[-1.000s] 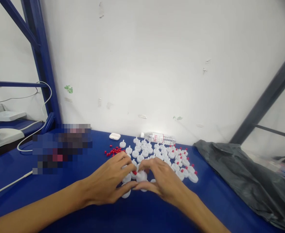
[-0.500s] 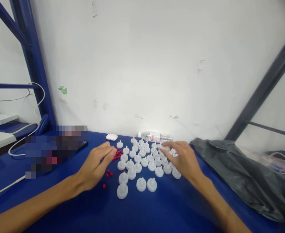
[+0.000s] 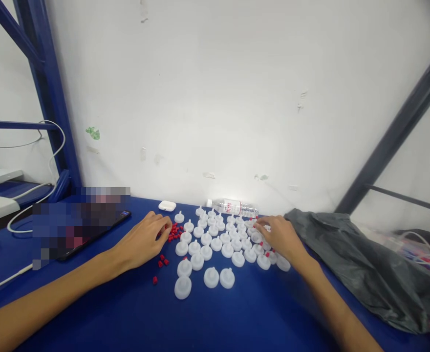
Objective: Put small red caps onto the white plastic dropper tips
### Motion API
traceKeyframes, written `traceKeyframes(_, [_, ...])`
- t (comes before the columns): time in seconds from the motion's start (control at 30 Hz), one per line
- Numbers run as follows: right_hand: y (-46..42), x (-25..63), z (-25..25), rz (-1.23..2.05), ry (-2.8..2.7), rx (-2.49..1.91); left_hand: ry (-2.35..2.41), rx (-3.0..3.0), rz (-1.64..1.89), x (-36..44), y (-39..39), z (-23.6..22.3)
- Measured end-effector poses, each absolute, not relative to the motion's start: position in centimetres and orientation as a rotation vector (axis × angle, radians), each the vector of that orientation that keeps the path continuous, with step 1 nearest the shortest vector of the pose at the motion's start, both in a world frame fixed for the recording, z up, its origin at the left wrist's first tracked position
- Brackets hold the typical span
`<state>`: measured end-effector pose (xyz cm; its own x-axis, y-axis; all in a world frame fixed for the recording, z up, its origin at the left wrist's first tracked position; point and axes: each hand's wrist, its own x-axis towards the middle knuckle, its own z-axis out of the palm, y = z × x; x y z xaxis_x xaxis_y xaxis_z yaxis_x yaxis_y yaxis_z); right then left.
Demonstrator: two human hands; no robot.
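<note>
White nozzle caps (image 3: 216,244) with upright spouts stand in a large group on the blue tabletop. My left hand (image 3: 145,240) reaches down to a small pile of red tip caps (image 3: 174,233), its fingers bent and close together. Whatever lies between those fingertips is hidden. At the right side of the group, my right hand (image 3: 279,235) has its thumb and fingers closed at a white nozzle cap (image 3: 251,223). Several nozzle caps around this hand carry red tips (image 3: 267,254). A few loose red tip caps (image 3: 161,261) lie below my left hand.
Against the wall lies a clear plastic bottle (image 3: 233,207). A white earphone case (image 3: 167,206) sits at the back left, and a dark phone (image 3: 121,218) is farther left. Grey fabric (image 3: 361,264) covers the right side. A white cable (image 3: 11,281) crosses the left.
My left hand has lowered onto the red pile. My right hand has shifted slightly to the right, and red-tipped nozzle caps now show beside it. The view has moved a little.
</note>
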<state>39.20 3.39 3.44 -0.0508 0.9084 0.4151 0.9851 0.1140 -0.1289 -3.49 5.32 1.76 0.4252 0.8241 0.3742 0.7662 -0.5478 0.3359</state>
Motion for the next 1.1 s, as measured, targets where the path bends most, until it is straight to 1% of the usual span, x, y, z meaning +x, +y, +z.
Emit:
traceKeyframes(0.13, [3.8, 38.9, 2.9, -0.201, -2.007, -1.791, 1.412, 2.561, 0.804, -3.3, 5.0, 2.3])
traceKeyframes(0.27, [2.8, 37.4, 3.8, -0.123, -1.982, -1.658, 1.341, 2.563, 0.890, -3.1, 4.7, 2.8])
traceKeyframes(0.43, [-0.1, 32.1, 5.1, 0.040, -1.996, -1.259, 1.075, 2.670, 1.147, -2.1, 3.0, 2.6])
traceKeyframes(0.53, [-2.0, 28.4, 5.1, 0.040, -2.127, -1.028, 0.900, 2.793, 1.220, -0.9, 1.3, 2.4])
traceKeyframes(0.6, [-3.1, 26.6, 5.0, 0.118, -2.225, -0.928, 0.790, 2.882, 1.222, -0.2, 0.3, 2.4])
traceKeyframes(0.67, [-3.8, 25.7, 4.8, 0.199, -2.284, -0.883, 0.658, 3.004, 1.158, 0.3, -0.3, 2.5])
traceKeyframes(0.77, [-4.2, 25.2, 4.3, 0.238, -2.310, -0.873, 0.468, 3.254, 1.040, 0.4, -0.7, 2.7])
traceKeyframes(0.87, [-4.2, 25.2, 3.9, 0.247, -2.298, -0.910, 0.413, 3.387, 0.970, 0.4, -0.6, 2.6])
traceKeyframes(1.03, [-3.7, 25.2, 3.6, 0.314, -2.299, -0.904, 0.483, 3.164, 1.013, 0.8, -0.7, 1.9])
traceKeyframes(1.1, [-3.0, 26.3, 3.9, 0.247, -2.298, -0.909, 0.627, 2.980, 1.084, 0.6, -0.6, 2.0])
